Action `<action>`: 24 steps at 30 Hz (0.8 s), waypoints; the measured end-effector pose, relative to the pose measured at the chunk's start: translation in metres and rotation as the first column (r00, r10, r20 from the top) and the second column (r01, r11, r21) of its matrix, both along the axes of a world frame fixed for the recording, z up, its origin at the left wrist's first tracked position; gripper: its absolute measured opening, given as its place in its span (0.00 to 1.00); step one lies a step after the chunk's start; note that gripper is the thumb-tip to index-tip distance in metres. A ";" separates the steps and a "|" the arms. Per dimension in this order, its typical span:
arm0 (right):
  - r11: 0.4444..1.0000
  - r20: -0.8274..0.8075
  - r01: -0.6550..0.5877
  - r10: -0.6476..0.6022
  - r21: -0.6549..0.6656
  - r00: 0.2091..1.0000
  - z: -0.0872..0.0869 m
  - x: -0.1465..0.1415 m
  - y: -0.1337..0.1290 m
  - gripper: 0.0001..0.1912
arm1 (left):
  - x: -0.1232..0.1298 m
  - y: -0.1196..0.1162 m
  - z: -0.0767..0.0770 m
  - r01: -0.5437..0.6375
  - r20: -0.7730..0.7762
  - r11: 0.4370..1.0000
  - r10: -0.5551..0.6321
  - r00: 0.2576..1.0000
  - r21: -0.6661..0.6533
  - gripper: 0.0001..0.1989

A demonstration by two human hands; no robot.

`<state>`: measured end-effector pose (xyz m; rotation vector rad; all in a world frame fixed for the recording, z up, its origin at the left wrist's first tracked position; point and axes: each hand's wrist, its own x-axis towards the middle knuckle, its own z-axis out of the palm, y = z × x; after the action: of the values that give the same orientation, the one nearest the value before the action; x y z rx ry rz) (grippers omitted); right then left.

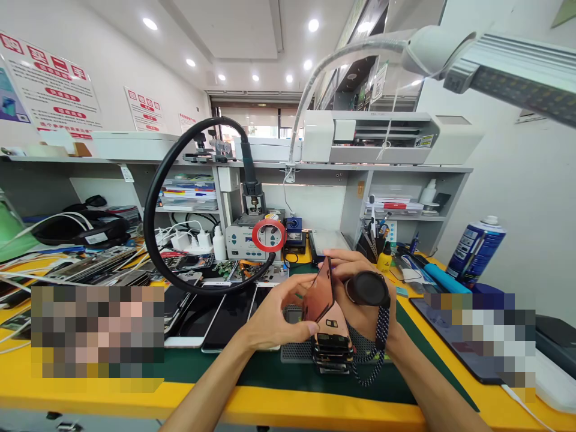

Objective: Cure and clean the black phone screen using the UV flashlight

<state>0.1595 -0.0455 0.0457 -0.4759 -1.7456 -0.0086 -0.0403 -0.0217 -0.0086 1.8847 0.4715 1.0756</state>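
My left hand (279,315) grips the lower left edge of a copper-coloured phone panel (320,293), which is tilted up on its side. On the panel's right, my right hand (360,288) has its fingers around the top edge; a round black object (368,288) with a dotted strap (382,327) sits against this hand. Beneath the panel, a stack of phones (332,348) with a copper-coloured one on top rests over a grey perforated pad (294,353) on the dark green mat (270,375).
White-framed phones (229,315) lie left of my hands. A thick black hose (150,222) loops above them from a hot-air station (238,241). A dark tablet (454,342) and blue spray can (477,249) are at the right. A lamp (522,72) hangs overhead.
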 end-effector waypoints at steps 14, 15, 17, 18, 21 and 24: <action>0.992 -0.065 -0.079 0.073 -0.094 0.995 -0.006 0.000 0.000 0.12 | 0.003 -0.003 0.002 -0.110 0.019 0.994 0.111 0.994 -0.006 0.36; 0.994 -0.061 -0.070 0.065 -0.084 0.996 -0.005 0.001 0.000 0.12 | 0.004 -0.003 0.001 -0.116 0.022 0.993 0.116 0.993 -0.007 0.36; 0.996 -0.054 -0.051 0.047 -0.073 0.997 -0.005 0.002 0.000 0.11 | 0.004 -0.004 0.001 -0.119 0.026 0.993 0.119 0.992 -0.003 0.36; 0.997 -0.052 -0.044 0.040 -0.071 0.998 -0.005 0.002 0.000 0.12 | 0.004 -0.004 0.001 -0.120 0.029 0.993 0.120 0.992 0.002 0.35; 0.998 -0.041 -0.007 0.004 -0.067 0.999 -0.003 0.002 -0.001 0.13 | 0.004 -0.004 0.000 -0.134 0.041 0.991 0.133 0.990 0.018 0.35; 0.996 -0.034 0.040 -0.043 -0.079 0.999 0.000 0.002 -0.003 0.11 | 0.004 -0.004 0.000 -0.189 0.048 0.981 0.187 0.981 0.041 0.34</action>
<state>0.1615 -0.0482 0.0454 -0.5659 -1.7054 0.0386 -0.0364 -0.0257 -0.0082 1.8799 0.6138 1.2588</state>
